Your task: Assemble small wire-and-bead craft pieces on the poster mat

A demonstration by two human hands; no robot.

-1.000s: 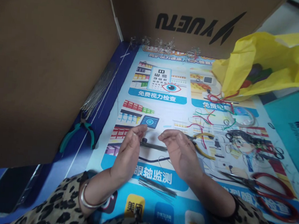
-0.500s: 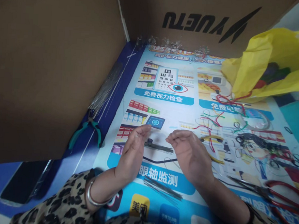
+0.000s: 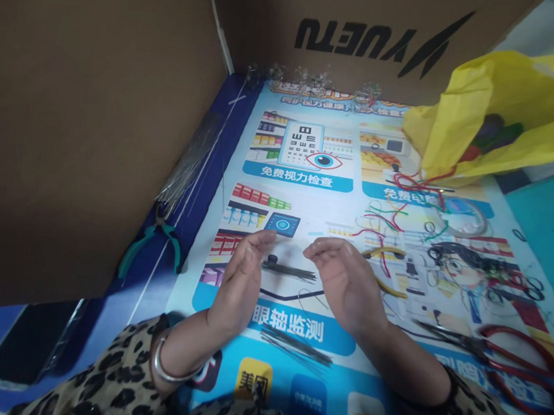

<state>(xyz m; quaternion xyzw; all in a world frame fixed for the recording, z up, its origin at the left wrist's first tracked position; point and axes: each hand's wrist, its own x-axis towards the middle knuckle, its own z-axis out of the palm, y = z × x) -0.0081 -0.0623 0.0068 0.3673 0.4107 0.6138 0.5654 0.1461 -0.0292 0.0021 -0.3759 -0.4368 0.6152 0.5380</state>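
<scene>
My left hand (image 3: 239, 284) is raised over the printed sheet with its palm turned inward and its fingers stretched out, empty. Facing it, my right hand (image 3: 351, 288) is held the same way, fingers extended and slightly bent, with nothing in it. A gap separates the two. Between them a bundle of thin dark wires (image 3: 289, 271) lies across the sheet. A second bundle of cut wires (image 3: 295, 348) rests closer to my body, below the hands. Yellow-handled pliers (image 3: 390, 286) lie just beyond my right wrist, partly hidden by that hand.
Red-handled scissors (image 3: 489, 358) lie at the right. Teal-handled pliers (image 3: 176, 251) and long silvery wires (image 3: 187, 169) are at the left, beside a cardboard panel (image 3: 82, 143). A phone (image 3: 30, 345) lies lower left. Red and green cords (image 3: 390, 215) and a yellow bag (image 3: 464, 107) occupy the right.
The whole view has shifted slightly, so the scene sits a little further left. Both hands keep nearly the same pose and spacing.
</scene>
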